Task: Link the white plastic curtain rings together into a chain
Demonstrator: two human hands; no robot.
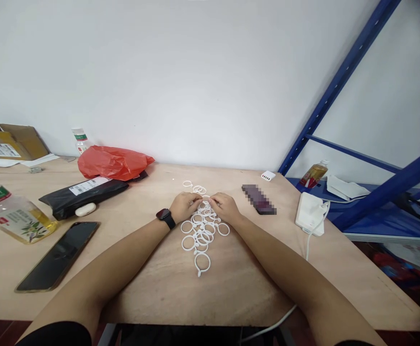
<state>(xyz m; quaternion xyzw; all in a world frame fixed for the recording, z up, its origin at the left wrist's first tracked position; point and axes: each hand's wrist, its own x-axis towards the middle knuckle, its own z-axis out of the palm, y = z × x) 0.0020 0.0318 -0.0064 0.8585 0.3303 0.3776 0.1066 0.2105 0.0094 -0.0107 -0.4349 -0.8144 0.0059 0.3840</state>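
Note:
Several white rings, each with a small tab like a curtain ring, lie in a loose chain-like pile (202,236) on the table in front of me. At the far part of the pile, my left hand (184,206) and my right hand (226,207) face each other with fingers closed. Both sets of fingertips pinch opposite sides of one white ring (205,197). Its exact grip points are partly covered by the fingers. Just beyond my hands lie a few more rings (199,190). The nearest ring (202,262) sits apart at the pile's front end.
On the left stand a phone (56,257), a drink bottle (15,216), a black parcel (83,194) and a red plastic bag (114,162). To the right are another phone (259,199), a white power strip (310,216) with a cable, and blue shelving (339,86).

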